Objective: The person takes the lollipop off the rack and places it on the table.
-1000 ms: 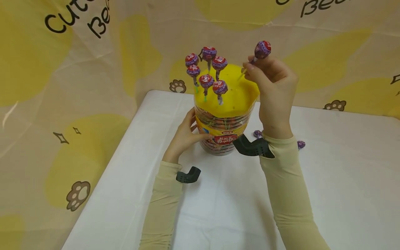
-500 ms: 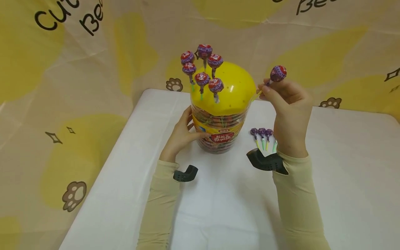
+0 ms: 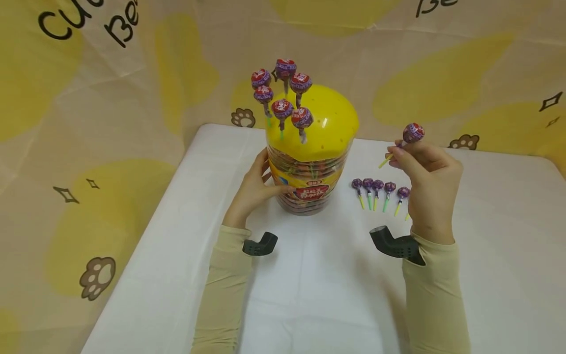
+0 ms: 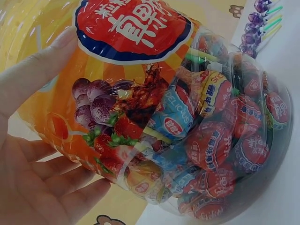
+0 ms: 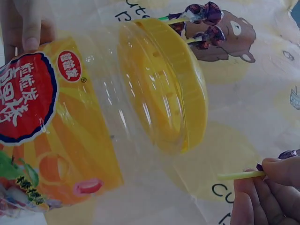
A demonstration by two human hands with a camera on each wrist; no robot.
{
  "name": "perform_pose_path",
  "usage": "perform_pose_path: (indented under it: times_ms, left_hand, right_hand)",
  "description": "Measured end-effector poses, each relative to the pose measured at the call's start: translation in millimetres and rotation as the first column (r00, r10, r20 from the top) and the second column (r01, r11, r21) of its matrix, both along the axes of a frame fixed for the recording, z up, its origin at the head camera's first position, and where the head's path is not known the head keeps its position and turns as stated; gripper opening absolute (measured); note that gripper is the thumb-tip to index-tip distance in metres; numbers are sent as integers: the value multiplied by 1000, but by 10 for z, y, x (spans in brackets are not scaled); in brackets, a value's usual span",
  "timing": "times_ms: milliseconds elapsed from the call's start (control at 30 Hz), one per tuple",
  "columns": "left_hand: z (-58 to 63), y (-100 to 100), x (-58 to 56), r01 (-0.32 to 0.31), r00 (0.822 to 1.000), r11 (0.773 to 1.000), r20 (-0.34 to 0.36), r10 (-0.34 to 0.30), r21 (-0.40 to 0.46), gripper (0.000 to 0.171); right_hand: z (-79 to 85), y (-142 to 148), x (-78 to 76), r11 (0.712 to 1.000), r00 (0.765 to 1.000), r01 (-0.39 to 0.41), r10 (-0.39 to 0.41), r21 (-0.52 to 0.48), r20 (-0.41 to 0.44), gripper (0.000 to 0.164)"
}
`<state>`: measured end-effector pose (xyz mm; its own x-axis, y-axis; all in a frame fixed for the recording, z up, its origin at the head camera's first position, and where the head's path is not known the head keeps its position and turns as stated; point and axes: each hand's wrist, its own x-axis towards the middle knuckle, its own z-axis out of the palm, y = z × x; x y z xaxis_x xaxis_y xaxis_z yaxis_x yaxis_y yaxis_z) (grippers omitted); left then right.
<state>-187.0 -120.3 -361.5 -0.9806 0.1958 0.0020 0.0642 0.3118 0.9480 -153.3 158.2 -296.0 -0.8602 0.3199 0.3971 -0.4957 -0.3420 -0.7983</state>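
A clear ribbed candy jar [image 3: 311, 191] stands upright on the table, packed with wrapped lollipops. Its domed yellow lid [image 3: 333, 123] carries several purple-and-red lollipops [image 3: 302, 119], sticks down, grouped on the left side. My left hand [image 3: 247, 196] grips the jar's lower left side. In the left wrist view its thumb [image 4: 51, 56] lies across the printed label [image 4: 136, 28]. Off to the jar's right, my right hand [image 3: 433, 184] pinches one lollipop [image 3: 413, 133] just under its wrapped head. Its yellow stick [image 5: 239, 176] points toward the jar in the right wrist view.
On the white table [image 3: 305, 295], right of the jar, several purple lollipops [image 3: 378, 186] lie in a row, partly covered by my right hand. A patterned yellow cloth [image 3: 442, 73] hangs behind and at the left. Black camera mounts [image 3: 398, 245] sit on both wrists.
My right hand has moved right and down with its lollipop, from over the lid to beside the jar. More of the row on the table shows. My left hand keeps its grip.
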Motion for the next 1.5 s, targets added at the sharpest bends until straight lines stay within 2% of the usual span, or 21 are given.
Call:
perform_pose_path:
  times_ms: [233, 500, 667, 800, 900, 1100, 1200, 1300, 1367, 1433, 1500]
  left_hand:
    - [13, 4, 0, 2, 1000, 1000, 17, -2, 20, 105]
    - [0, 3, -13, 3, 1000, 1000, 21, -3, 13, 105]
    - [-13, -3, -17, 3, 1000, 1000, 4, -3, 8, 103]
    - [-19, 0, -21, 4, 1000, 1000, 5, -4, 10, 103]
    - [-21, 1, -25, 5, 1000, 1000, 5, -5, 8, 103]
    - [-24, 1, -33, 4, 1000, 1000, 8, -4, -3, 101]
    - [-17, 2, -27, 5, 1000, 1000, 10, -5, 1, 101]
    - [-13, 3, -23, 3, 1000, 1000, 13, -3, 2, 102]
    - [-9, 3, -19, 1, 1000, 1000, 14, -1, 0, 102]
    - [-8, 3, -19, 0, 1000, 1000, 15, 0, -1, 102]
    - [-7, 5, -18, 1, 1000, 1000, 12, -1, 1, 102]
  right_hand:
    - [-124, 143, 37, 999, 999, 15, -13, -35, 48, 8]
    - [-285, 336, 66, 998, 991, 64, -62, -15, 118, 6]
    - [-329, 451, 80, 995, 983, 91, -86, -27, 159, 5]
    - [-358, 570, 111, 996, 974, 87, -85, 0, 209, 4]
    - [-387, 696, 132, 996, 959, 78, -83, 31, 271, 5]
    - [-415, 983, 155, 993, 920, 115, -100, -18, 378, 12]
    - [-452, 1113, 171, 995, 897, 101, -92, 1, 433, 12]
    - [-531, 1232, 167, 1000, 882, 27, -18, -11, 470, 7]
    - [-602, 1302, 159, 999, 873, -32, 45, -36, 485, 10]
    - [-671, 1364, 147, 995, 854, -85, 98, -49, 511, 14]
    - [-733, 1416, 141, 993, 826, -115, 117, -38, 552, 15]
